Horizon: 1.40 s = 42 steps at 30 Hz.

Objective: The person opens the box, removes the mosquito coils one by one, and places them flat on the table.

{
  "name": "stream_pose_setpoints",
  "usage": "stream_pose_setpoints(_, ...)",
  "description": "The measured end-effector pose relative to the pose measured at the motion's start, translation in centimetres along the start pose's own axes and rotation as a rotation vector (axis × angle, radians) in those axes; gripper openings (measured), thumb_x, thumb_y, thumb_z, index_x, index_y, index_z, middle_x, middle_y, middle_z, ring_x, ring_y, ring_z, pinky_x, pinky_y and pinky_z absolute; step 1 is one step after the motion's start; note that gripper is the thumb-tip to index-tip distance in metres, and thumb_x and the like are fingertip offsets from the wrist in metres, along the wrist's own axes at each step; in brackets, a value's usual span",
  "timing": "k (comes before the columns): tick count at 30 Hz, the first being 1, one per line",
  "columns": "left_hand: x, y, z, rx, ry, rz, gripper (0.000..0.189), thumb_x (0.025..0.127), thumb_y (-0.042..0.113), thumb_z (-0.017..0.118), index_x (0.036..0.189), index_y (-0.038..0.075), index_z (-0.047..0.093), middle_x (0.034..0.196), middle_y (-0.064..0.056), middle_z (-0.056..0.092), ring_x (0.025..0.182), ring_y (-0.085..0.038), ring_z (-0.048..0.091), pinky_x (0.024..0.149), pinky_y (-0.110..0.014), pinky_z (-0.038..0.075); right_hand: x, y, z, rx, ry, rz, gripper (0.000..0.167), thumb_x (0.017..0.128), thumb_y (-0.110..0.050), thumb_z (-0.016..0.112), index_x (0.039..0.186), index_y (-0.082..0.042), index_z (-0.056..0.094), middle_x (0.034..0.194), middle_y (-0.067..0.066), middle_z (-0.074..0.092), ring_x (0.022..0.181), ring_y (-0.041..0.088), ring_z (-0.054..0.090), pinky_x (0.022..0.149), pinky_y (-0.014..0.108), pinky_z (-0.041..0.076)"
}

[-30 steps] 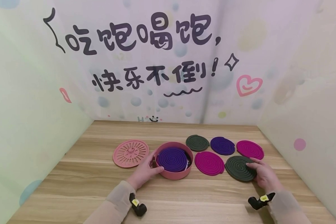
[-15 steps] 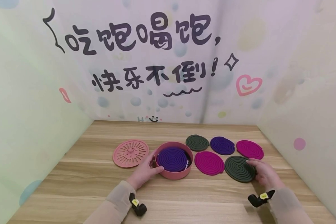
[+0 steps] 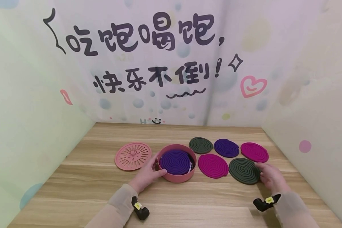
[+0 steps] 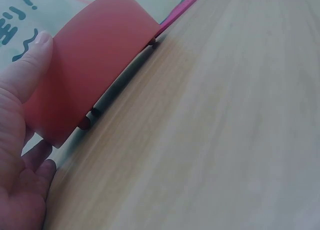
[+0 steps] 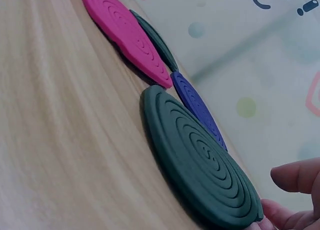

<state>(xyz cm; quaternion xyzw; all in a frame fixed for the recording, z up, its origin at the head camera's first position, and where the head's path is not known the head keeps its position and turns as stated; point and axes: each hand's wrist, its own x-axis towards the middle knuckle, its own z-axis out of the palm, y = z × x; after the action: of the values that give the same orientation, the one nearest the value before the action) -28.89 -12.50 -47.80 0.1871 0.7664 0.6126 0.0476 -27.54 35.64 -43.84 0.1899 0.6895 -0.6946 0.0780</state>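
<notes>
Two green coils (image 3: 244, 171), two pink coils (image 3: 213, 166), two purple coils (image 3: 226, 148), one pot (image 3: 177, 179), one lid (image 3: 126, 160)
Left hand (image 3: 146, 176) grips the pot; right hand (image 3: 270, 178), thumb spread, touches one green coil.

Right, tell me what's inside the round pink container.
A purple spiral coil lies in the pink container, with something dark and white showing at its right edge; whatever lies beneath the coil is covered.

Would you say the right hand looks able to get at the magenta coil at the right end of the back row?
Probably yes: the right hand is in front of that magenta coil, whose top is uncovered, though the hand would first have to leave the edge of the front green coil.
</notes>
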Motion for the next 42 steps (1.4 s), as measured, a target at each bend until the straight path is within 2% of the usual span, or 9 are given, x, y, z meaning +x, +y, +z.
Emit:
stream_pose_setpoints(3,0.0,0.0,0.0,0.012,0.004,-0.007,0.084,0.084,0.023,0.075,0.152,0.015,0.027,0.151,-0.011,0.036,0.139,-0.028,0.033,0.114,-0.045,0.023,0.0,-0.3,-0.2,0.036,-0.033,0.027,0.059,0.099,-0.024,0.047,0.142,0.008,0.021,0.143,0.021,0.021,0.116,0.017,0.036,0.116,0.039,0.018)
stream_pose_setpoints(9,0.1,-0.1,0.0,0.026,0.006,-0.005,0.084,0.085,0.024,0.075,0.153,0.014,0.026,0.151,-0.011,0.036,0.139,-0.028,0.033,0.114,-0.045,0.023,0.0,-0.3,-1.0,0.108,-0.086,0.048,0.034,0.101,-0.021,0.043,0.129,-0.002,0.039,0.105,-0.003,0.056,0.093,0.002,0.052,0.095,0.026,0.044)
stream_pose_setpoints(19,0.1,0.0,0.0,0.000,0.004,-0.006,0.084,0.084,0.023,0.075,0.152,0.014,0.027,0.151,-0.011,0.036,0.139,-0.028,0.032,0.115,-0.046,0.021,-0.1,-0.2,-1.4,0.126,-0.104,0.035,0.025,0.102,-0.024,0.042,0.120,-0.008,0.041,0.091,-0.014,0.055,0.085,-0.003,0.051,0.106,0.029,0.032)
stream_pose_setpoints(22,0.0,0.0,0.0,-0.002,0.005,-0.013,0.084,0.084,0.023,0.076,0.152,0.014,0.028,0.151,-0.011,0.036,0.139,-0.028,0.031,0.115,-0.046,0.021,-0.1,-0.2,-1.4,0.135,-0.084,0.037,0.022,0.102,-0.024,0.041,0.118,-0.009,0.041,0.099,-0.009,0.054,0.090,-0.001,0.050,0.110,0.030,0.030)
stream_pose_setpoints(26,0.0,0.0,0.0,-0.015,-0.003,-0.006,0.082,0.085,0.020,0.075,0.152,0.014,0.028,0.151,-0.012,0.036,0.139,-0.028,0.031,0.115,-0.046,0.021,-0.2,-0.3,-1.0,0.163,-0.049,0.057,0.054,0.102,-0.027,0.035,0.148,-0.004,0.019,0.146,0.025,0.029,0.136,0.022,0.032,0.118,0.038,0.010)
stream_pose_setpoints(29,0.0,0.1,0.0,-0.019,-0.002,-0.008,0.083,0.084,0.020,0.076,0.152,0.014,0.028,0.151,-0.011,0.036,0.140,-0.027,0.031,0.115,-0.045,0.021,-0.5,-0.6,-0.8,0.211,-0.008,0.079,0.071,0.102,-0.028,0.035,0.151,-0.001,-0.008,0.149,0.028,0.018,0.144,0.025,0.011,0.117,0.037,0.012)
stream_pose_setpoints(34,0.0,0.1,0.1,-0.012,0.011,-0.029,0.085,0.083,0.023,0.077,0.152,0.017,0.028,0.151,-0.008,0.036,0.140,-0.025,0.031,0.115,-0.043,0.022,-0.8,-1.0,-1.3,0.288,0.016,0.103,0.066,0.102,-0.026,0.038,0.152,-0.009,-0.002,0.117,0.009,0.046,0.138,0.022,0.023,0.115,0.035,0.021)
stream_pose_setpoints(38,0.0,0.1,0.0,-0.012,0.011,-0.033,0.086,0.083,0.024,0.077,0.152,0.017,0.028,0.151,-0.008,0.037,0.140,-0.025,0.031,0.115,-0.043,0.022,-0.8,-1.1,-1.4,0.308,0.001,0.110,0.064,0.103,-0.026,0.031,0.152,-0.010,-0.006,0.145,0.026,0.028,0.145,0.023,0.010,0.115,0.034,0.020)
stream_pose_setpoints(42,0.1,0.0,0.0,-0.010,0.012,-0.024,0.085,0.084,0.022,0.076,0.152,0.016,0.028,0.151,-0.010,0.036,0.139,-0.027,0.031,0.114,-0.045,0.023,-0.8,-1.1,-1.3,0.303,0.003,0.104,0.066,0.103,-0.025,0.029,0.151,-0.007,-0.011,0.158,0.016,0.002,0.146,0.023,0.005,0.115,0.033,0.018)
